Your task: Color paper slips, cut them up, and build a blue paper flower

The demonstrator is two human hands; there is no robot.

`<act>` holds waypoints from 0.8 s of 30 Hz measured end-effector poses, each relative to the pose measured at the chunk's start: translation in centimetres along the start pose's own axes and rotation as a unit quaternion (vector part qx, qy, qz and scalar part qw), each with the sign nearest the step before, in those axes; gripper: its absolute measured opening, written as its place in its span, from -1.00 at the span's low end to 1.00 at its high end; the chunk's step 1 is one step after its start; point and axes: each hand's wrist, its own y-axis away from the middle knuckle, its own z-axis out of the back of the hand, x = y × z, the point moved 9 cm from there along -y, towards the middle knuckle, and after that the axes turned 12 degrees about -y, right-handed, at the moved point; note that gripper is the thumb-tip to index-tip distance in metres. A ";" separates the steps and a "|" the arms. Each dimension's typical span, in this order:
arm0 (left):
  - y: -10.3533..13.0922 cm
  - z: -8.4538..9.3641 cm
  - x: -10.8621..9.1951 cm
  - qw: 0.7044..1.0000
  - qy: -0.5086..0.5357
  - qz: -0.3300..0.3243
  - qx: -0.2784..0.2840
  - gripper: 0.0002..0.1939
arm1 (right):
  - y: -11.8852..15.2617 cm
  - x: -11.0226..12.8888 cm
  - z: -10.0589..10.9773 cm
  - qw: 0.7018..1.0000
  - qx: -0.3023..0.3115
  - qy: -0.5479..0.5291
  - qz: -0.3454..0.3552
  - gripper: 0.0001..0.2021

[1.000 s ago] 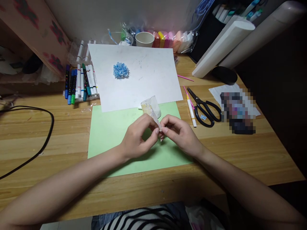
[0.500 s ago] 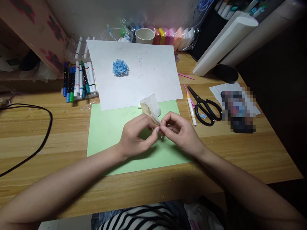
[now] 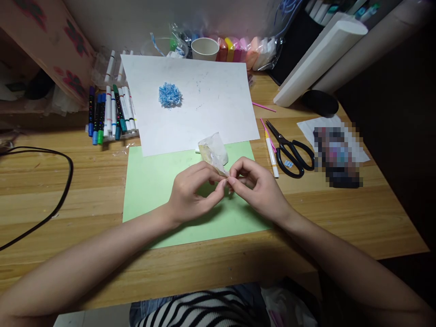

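Observation:
Between my two hands is a crumpled piece of thin white paper (image 3: 214,149) with a yellowish edge. Its lower end is pinched by the thumb and fingers of my left hand (image 3: 195,190). My right hand (image 3: 257,188) pinches the same end from the other side, its fingertips touching those of the left. Both hands hover over a light green sheet (image 3: 153,190) on the desk. Behind it lies a white sheet (image 3: 218,113), which carries a fluffy ball of blue and white shreds (image 3: 170,95). What the inner fingers touch is hidden.
On the right lie black-handled scissors (image 3: 289,150), a yellow-and-white marker (image 3: 271,156) and a blurred dark object (image 3: 337,156). Several markers (image 3: 111,111) sit at the left. A paper cup (image 3: 205,49) and bagged coloured clay (image 3: 235,50) stand behind. A black cable (image 3: 70,181) curves across the left side.
The paper has turned slightly in the fingers, so less of its yellowish edge shows. Both hands keep their pinch in nearly the same place.

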 end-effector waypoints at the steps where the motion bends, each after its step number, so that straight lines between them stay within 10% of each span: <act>1: 0.0 0.0 0.0 1.000 -0.002 -0.003 -0.001 -0.91 | 0.0 0.0 0.0 1.000 -0.001 0.002 0.000 -0.90; 24: -0.2 0.1 0.1 1.000 0.005 0.003 -0.008 -0.94 | -0.2 0.0 0.3 1.000 -0.006 -0.016 0.002 -0.91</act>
